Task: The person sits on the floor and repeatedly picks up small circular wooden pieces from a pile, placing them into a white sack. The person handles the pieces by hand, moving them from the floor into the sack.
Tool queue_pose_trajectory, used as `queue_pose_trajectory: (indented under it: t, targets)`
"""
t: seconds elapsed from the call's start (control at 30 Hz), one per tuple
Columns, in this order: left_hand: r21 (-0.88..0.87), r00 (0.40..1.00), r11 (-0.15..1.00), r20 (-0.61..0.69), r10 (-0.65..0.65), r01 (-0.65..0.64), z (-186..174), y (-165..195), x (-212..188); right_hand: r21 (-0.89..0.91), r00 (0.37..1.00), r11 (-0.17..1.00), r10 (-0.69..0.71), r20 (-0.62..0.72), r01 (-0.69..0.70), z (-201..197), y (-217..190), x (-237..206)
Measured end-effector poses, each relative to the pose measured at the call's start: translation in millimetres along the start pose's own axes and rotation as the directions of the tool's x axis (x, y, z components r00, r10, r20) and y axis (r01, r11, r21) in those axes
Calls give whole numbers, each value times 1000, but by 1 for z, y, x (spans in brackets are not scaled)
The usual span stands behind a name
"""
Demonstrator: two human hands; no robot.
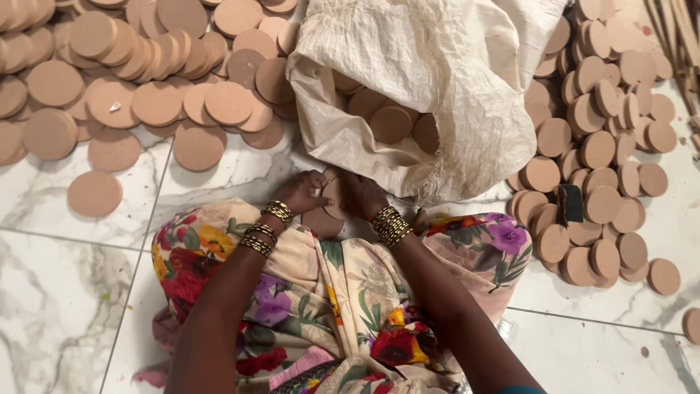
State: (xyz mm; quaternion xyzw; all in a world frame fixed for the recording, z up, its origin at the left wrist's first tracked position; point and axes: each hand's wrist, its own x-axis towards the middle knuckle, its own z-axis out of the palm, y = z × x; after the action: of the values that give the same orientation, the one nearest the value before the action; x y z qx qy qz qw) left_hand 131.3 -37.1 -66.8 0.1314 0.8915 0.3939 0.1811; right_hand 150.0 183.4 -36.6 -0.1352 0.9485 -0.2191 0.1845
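Wooden disc pinched between both hands

Your left hand (300, 191) and right hand (362, 195) meet over your lap, wrists bent inward, each grip clenched on the same round disc (334, 195), held on edge. Another disc (321, 221) lies just beneath. White sack (437, 80) gapes ahead; loose discs (146, 87) cover the marble floor (58, 292).
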Motion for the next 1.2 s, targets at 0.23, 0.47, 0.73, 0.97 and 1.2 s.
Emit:
queue_pose_trajectory:
  t: [0.23,0.47,0.73,0.97,1.2]
  targets:
    - [577,991,815,-61,120,-63,35,28,-42,-238,978,954,-204,-55,185,2,-23,-27]
    - [554,982,833,-155,112,-8,39,37,-42,-24,998,998,57,-4,-57,-28,-19,-15]
    - [78,871,993,-489,-37,86,-11,19,-13,847,969,511,101,-227,145,-42,18,1]
    - [-980,950,109,133,-284,169,-26,15,2,995,999,-90,27,-41,43,-39,9,-1]
    - [-838,958,477,169,-233,264,-19,21,0,992,989,59,-88,119,-114,-6,7,2]
